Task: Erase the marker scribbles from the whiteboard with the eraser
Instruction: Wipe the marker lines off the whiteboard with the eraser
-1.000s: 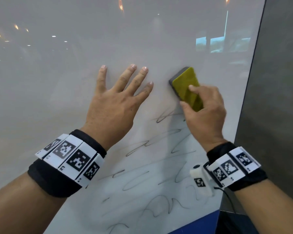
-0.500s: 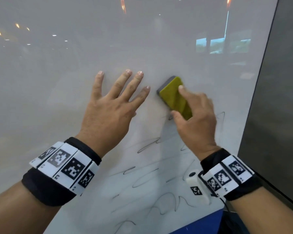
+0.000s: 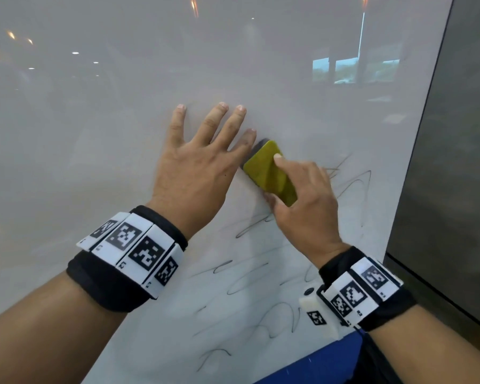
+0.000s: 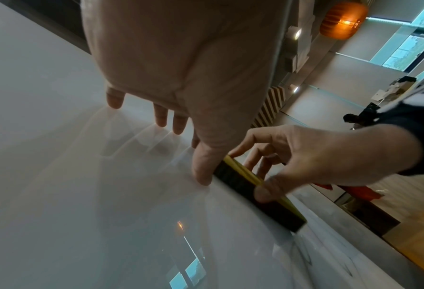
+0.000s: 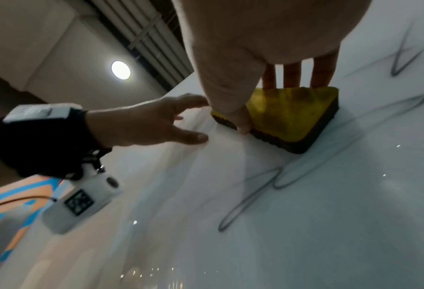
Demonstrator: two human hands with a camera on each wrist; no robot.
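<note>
A yellow-backed eraser [image 3: 269, 170] with a dark felt face lies flat against the whiteboard [image 3: 122, 134]. My right hand [image 3: 302, 200] grips it, thumb on one long edge and fingers over the back; the same eraser [image 5: 290, 115] and eraser [image 4: 252, 189] show in both wrist views. My left hand [image 3: 203, 162] presses flat on the board with fingers spread, its index finger right beside the eraser's upper end. Black marker scribbles [image 3: 250, 281] run below and right of the eraser, and more scribbles [image 5: 267, 185] appear in the right wrist view.
The board's right edge meets a dark grey panel [image 3: 449, 162]. A blue surface [image 3: 316, 367] sits under the board's lower edge. The board above and left of my hands carries only reflections of ceiling lights and a window.
My right hand has slid the eraser leftward and a little down, until it sits against my left index finger. Scribbles to the eraser's right have come into view. My left hand stays pressed flat.
</note>
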